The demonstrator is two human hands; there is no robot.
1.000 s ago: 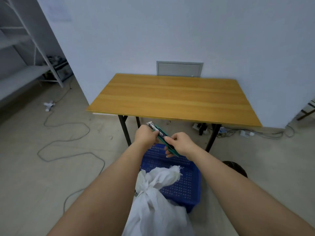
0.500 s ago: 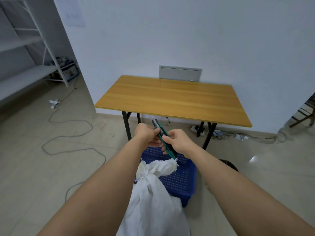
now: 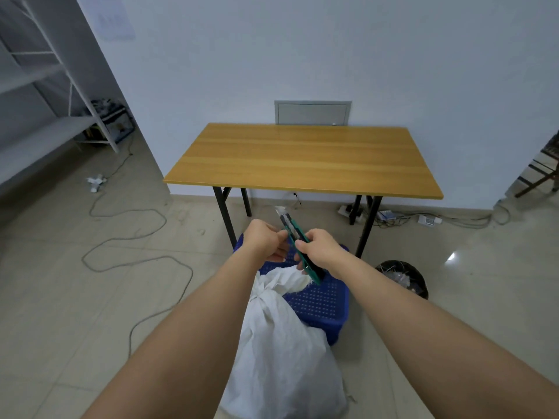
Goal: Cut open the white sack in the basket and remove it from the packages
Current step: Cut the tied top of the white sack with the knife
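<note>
A: What are we holding?
B: Our right hand (image 3: 322, 252) grips a green utility knife (image 3: 298, 241); our left hand (image 3: 266, 240) pinches its blade end.
A: And the white sack (image 3: 281, 343)?
B: Below, tied, in the blue basket (image 3: 320, 300). We judge cutting comes next, near the knot.

This is looking like a bare storeroom or back room, with a plain wooden folding table (image 3: 302, 158) standing against a blank white wall (image 3: 302, 49). Left of the table, white metal shelving (image 3: 60, 86) is lining the side and a long cable (image 3: 136, 237) is trailing over the tiled floor (image 3: 60, 297). Under the table, power strips (image 3: 351, 210) are lying by the wall, and a black waste bin (image 3: 403, 278) is sitting just right of its legs
</note>
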